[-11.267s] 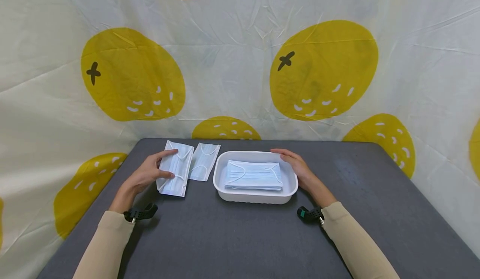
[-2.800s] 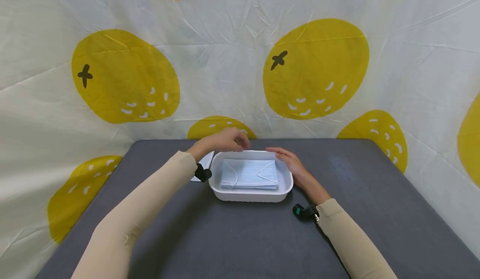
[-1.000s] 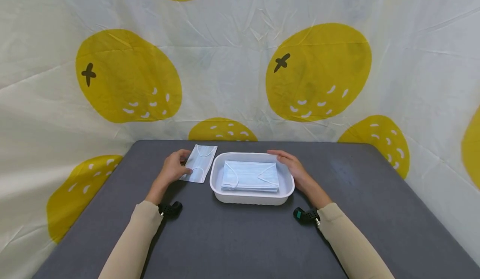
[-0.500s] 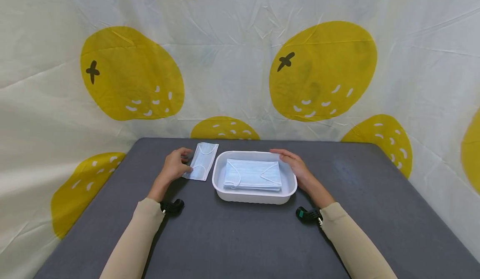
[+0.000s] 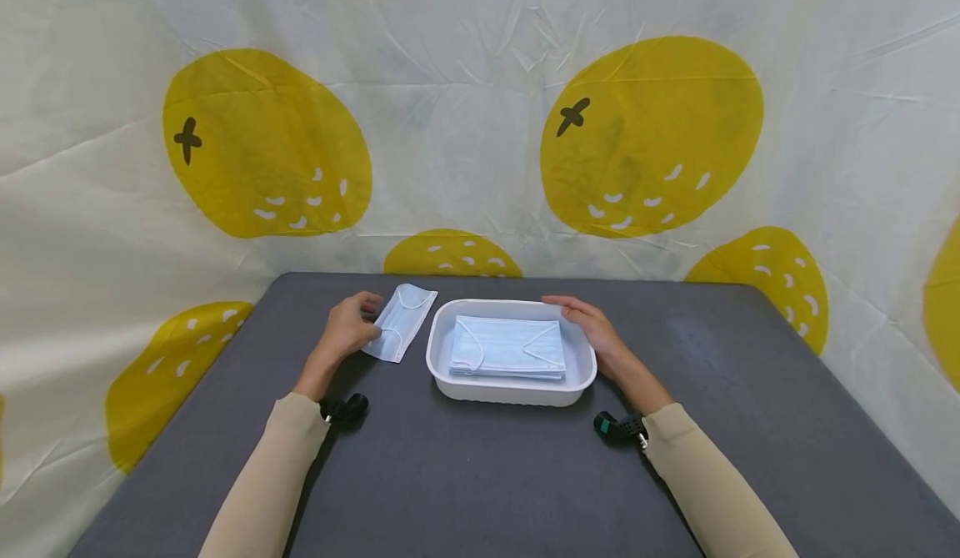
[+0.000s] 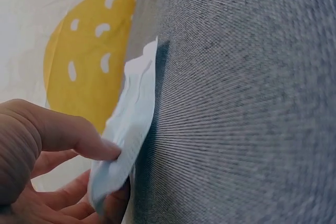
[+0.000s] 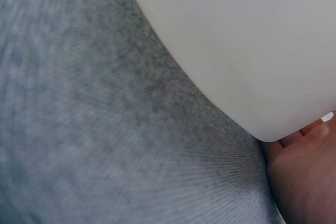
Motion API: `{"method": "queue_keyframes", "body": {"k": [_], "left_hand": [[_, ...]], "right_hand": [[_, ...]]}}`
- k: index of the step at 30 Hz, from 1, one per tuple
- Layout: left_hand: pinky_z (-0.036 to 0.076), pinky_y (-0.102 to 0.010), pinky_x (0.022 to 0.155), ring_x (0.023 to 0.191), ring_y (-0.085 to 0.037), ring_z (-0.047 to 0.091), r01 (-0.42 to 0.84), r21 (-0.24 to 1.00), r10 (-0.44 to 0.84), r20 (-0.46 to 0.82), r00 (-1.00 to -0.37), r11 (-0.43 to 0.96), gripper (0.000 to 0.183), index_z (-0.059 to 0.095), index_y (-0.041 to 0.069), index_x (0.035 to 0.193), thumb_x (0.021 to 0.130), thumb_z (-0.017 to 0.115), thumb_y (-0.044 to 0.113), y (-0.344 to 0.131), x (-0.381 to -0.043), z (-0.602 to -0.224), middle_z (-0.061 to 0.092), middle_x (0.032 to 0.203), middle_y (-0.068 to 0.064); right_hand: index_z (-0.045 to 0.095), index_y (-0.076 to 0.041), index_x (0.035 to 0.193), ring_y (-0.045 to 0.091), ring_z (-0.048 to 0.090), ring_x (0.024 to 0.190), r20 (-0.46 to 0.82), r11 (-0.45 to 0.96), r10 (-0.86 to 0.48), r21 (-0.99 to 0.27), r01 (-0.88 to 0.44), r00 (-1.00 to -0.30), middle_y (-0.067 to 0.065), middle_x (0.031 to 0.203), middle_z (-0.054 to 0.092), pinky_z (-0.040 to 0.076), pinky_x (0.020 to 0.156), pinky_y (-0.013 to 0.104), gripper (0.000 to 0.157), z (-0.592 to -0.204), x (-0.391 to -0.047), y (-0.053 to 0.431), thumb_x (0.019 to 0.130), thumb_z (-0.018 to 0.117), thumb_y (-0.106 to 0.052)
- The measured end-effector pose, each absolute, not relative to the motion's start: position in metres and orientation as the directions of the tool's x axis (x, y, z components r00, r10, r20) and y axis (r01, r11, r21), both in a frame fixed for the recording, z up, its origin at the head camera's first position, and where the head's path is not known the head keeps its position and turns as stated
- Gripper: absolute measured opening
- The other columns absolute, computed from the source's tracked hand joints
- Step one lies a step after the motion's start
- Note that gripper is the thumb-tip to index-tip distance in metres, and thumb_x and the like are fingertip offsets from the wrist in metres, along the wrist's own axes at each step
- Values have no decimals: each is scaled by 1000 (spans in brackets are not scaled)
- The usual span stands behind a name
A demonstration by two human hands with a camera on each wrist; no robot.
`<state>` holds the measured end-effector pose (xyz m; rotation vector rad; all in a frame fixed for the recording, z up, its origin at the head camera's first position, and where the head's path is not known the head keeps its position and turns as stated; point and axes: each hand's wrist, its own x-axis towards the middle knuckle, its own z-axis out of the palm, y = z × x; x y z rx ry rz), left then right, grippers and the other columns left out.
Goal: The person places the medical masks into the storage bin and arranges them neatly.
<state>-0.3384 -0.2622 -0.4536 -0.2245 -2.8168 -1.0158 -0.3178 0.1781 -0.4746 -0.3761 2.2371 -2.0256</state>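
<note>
My left hand (image 5: 348, 325) pinches the near left edge of a light blue face mask (image 5: 406, 318), left of a white plastic tray (image 5: 505, 391). In the left wrist view, the thumb lies on top of the mask (image 6: 137, 103), with fingers beneath. Part of the mask is bent up off the table there. A neat stack of folded face masks (image 5: 507, 346) lies inside the tray, ear loops showing on top. At the tray's right end my right hand (image 5: 596, 333) holds the rim, fingers around the far right corner. The right wrist view shows that hand against the tray's outer wall (image 7: 247, 45).
Dark grey fabric covers the table (image 5: 465, 483). Behind it hangs a pale curtain (image 5: 457, 141) printed with large yellow fruit. Each wrist wears a black strap with a camera mount.
Earlier another mask lay over the left one; it is no longer on the left. Since half a second ago the left hand has tilted the remaining mask slightly. The right hand stays on the tray.
</note>
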Motion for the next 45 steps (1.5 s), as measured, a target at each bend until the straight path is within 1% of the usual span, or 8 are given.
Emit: {"method": "queue_keyframes", "body": {"k": [4,10,15,26,32,35,40,45], "left_hand": [[59,-46,83,105,-41,73,188,619,106,168,-980,762,61,62,-1,135,74,70,1,-262,-339,-453,66,126,-31],[50,-55,100,120,-44,61,159,606,95,136,-986,780,62,63,0,135,76,80,6,-260,-339,-450,65,131,-29],[47,-56,105,124,-45,58,142,617,101,101,-990,774,66,61,2,138,76,82,9,-257,-339,-448,64,134,-28],[48,-54,103,122,-43,58,51,668,46,25,-999,743,68,56,3,142,81,84,13,-254,-338,-451,62,134,-30],[52,-46,90,107,-38,60,19,689,38,-13,-999,724,75,51,6,146,78,83,9,-254,-338,-452,64,125,-28],[52,-46,89,107,-37,61,11,694,47,-33,-998,720,76,49,7,147,78,82,8,-254,-337,-451,64,126,-28],[52,-50,97,117,-40,60,-1,700,47,-50,-998,715,69,51,7,144,83,82,13,-253,-336,-450,62,134,-30],[54,-44,88,104,-35,64,15,719,46,-24,-999,695,64,58,6,141,82,82,9,-253,-337,-451,67,122,-28]], "right_hand": [[53,-3,149,1,58,121,83,82,-248,-991,-107,-965,14,161,45,48,98,16,43,-474,-318,178,109,46,-17],[52,-2,150,2,58,121,92,82,-255,-990,-116,-962,16,162,44,47,99,18,44,-474,-319,179,109,46,-18],[52,-2,149,3,59,119,88,72,-248,-991,-109,-965,16,161,44,49,98,17,44,-473,-319,179,109,47,-18],[50,0,150,2,61,117,104,53,-270,-991,-123,-957,16,159,46,50,97,18,44,-475,-319,180,110,45,-18],[50,-1,150,3,60,119,96,63,-263,-991,-116,-960,16,161,45,49,97,17,44,-475,-320,180,110,44,-17],[52,-2,150,4,60,121,89,65,-256,-992,-108,-963,14,160,46,49,98,17,43,-475,-319,179,110,45,-17],[51,-2,150,7,59,122,90,76,-256,-991,-113,-962,13,160,46,49,99,18,44,-475,-319,179,110,44,-18],[52,-4,150,9,57,126,78,104,-243,-989,-106,-967,14,161,44,46,101,20,44,-475,-318,179,110,45,-19]]}}
